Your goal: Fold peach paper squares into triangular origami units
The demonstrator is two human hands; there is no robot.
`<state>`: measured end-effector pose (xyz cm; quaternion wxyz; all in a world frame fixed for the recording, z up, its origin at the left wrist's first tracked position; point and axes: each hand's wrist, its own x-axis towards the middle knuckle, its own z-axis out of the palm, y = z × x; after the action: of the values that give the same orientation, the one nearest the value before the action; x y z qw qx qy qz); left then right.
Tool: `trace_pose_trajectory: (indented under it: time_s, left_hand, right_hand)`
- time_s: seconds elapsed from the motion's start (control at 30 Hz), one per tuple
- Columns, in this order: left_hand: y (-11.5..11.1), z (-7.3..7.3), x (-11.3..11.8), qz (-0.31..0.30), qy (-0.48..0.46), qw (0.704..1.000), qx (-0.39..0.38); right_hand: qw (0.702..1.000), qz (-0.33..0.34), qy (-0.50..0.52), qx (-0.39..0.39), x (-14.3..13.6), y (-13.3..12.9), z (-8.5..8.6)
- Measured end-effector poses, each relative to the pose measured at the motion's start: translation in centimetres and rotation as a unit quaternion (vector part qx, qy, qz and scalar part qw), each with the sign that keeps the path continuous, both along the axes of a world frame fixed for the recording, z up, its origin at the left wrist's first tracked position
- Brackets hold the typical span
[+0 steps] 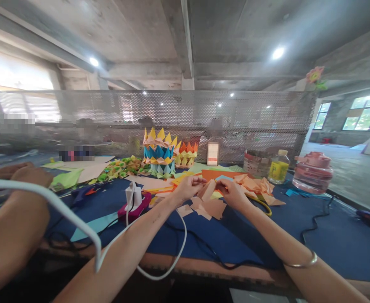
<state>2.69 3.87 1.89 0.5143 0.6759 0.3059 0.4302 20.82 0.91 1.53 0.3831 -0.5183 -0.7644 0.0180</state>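
Observation:
My left hand (189, 187) and my right hand (233, 193) meet over the middle of the blue-covered table. Between them is a folded piece of peach paper (207, 191), pinched by the fingers of both hands. Below it lie loose peach paper pieces (212, 208). Beside my right hand is a heap of folded peach paper (257, 185). Orange paper (215, 173) lies flat just behind my hands. Farther back stands a tiered crown-like ring of folded paper units (159, 155) in yellow, blue and peach, with an orange and yellow one (187, 155) beside it.
A yellow-labelled bottle (278, 168) and a pink jug (313, 173) stand at the right. A white plug (133, 197) sits on a magenta power strip (142, 206). A white cable (59, 208) loops across the front left. At the left is a co-worker's arm (17, 214). Perforated metal panels (109, 113) stand behind.

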Motion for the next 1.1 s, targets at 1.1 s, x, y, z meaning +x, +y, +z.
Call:
trace_pose_trajectory:
  time_s: [1.1]
  left_hand:
    - [-0.4,-0.2,-0.3,-0.078,0.025,0.993,-0.087]
  right_hand:
    - [0.983,0.062,-0.07,0.159,-1.3,-1.7,0.8]
